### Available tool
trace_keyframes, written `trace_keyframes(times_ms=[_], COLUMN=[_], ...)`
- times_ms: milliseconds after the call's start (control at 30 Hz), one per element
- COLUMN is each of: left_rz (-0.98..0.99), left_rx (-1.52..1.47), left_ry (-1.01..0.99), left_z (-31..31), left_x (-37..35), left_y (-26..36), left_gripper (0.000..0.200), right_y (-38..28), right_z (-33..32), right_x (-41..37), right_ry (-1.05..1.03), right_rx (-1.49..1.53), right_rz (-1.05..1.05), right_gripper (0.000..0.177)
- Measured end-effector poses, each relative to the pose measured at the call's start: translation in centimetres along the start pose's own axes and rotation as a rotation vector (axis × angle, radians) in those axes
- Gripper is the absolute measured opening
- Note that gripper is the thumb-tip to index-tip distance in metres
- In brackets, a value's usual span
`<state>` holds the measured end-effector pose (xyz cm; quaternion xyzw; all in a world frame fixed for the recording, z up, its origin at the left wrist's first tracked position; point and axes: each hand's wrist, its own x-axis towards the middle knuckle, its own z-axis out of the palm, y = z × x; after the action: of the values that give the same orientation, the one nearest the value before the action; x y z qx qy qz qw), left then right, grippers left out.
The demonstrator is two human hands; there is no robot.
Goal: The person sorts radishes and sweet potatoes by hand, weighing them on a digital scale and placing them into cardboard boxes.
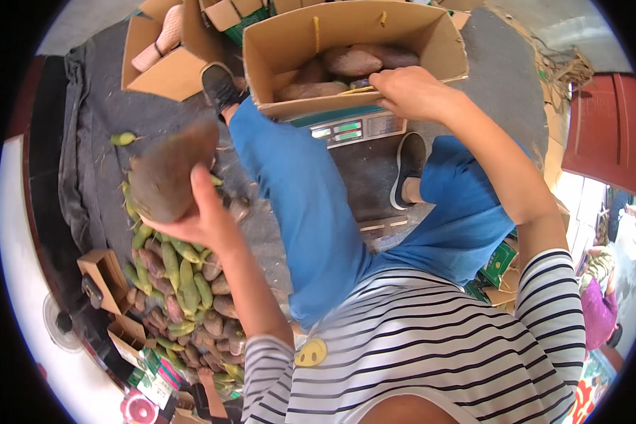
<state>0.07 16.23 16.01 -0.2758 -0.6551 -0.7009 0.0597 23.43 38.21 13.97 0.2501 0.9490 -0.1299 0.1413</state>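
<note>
Held only from below by my left hand (206, 220), the mid-left sweet potato (166, 173) may topple; my right hand's (410, 92) grip at the top-centre cardboard box (346, 30) I cannot tell.

Dull brown-purple skin is recorded on the tuber (168, 173) in the left hand (206, 218), and redder purple on the boxed tubers (350, 62) in the plain tan cardboard box (431, 42). Blue trousers (297, 184), black shoes (220, 86) and a black-and-white striped shirt (431, 346) with a yellow smiley badge (310, 352) are noted. Green and brown are mixed through the pile (184, 290) on the dark grey cloth (92, 113).
</note>
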Motion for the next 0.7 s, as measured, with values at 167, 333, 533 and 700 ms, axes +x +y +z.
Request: trace_keyframes(times_ms=[167,333,533,700], left_rz=[0.426,0.575,0.581,0.462], left_rx=[0.114,0.595,0.454,0.463], left_ry=[-0.351,-0.845,-0.794,-0.860], left_z=[8.9,11.8,12.3,14.9], left_x=[1.5,0.8,0.4,-1.5], left_y=[3.7,4.3,7.7,1.6], left_gripper=[0.088,0.073,0.056,0.047], right_y=[0.0,0.6,0.9,0.5], right_z=[0.0,0.5,0.5,-1.4], right_x=[-0.3,-0.2,-0.5,-2.0], right_ry=[0.051,0.068,0.022,0.052], right_rx=[0.003,0.018,-0.033,0.010], right_rz=[-0.037,-0.055,-0.065,-0.060], right_gripper=[0.022,0.024,0.027,0.037])
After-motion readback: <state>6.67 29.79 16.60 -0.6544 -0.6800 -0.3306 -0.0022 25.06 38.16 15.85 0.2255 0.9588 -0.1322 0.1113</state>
